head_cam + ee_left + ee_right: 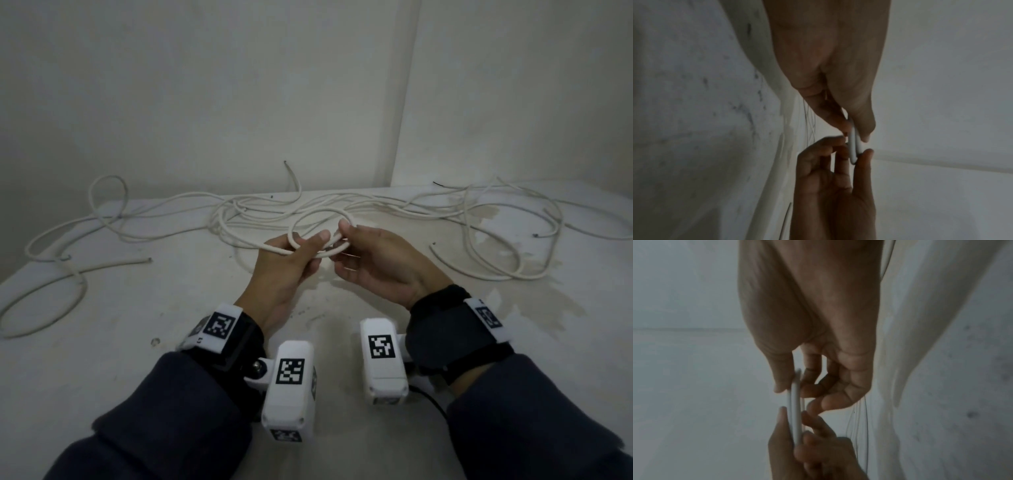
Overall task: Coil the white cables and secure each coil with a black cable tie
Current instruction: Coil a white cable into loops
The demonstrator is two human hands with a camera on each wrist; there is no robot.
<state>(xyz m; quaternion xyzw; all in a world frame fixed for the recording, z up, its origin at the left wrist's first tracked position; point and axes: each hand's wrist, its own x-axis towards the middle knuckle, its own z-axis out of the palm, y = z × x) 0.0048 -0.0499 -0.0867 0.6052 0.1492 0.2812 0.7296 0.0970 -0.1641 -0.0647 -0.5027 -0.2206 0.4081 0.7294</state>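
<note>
A small coil of white cable (320,219) is held up over the table's middle, between both hands. My left hand (294,250) pinches the coil's near-left side between thumb and fingers. My right hand (352,240) pinches its right side, thumb on top. In the left wrist view two cable strands (854,146) lie side by side between the thumb and fingers of both hands. The right wrist view shows the same strands (794,410) edge-on in both pinches. The cable's free length trails back into a loose tangle (260,212). No black cable tie is visible.
More loose white cables sprawl over the stained white table (171,308): one long loop at the left (72,263), another tangle at the right (507,240). Walls stand close behind, with a corner at the back right (400,137).
</note>
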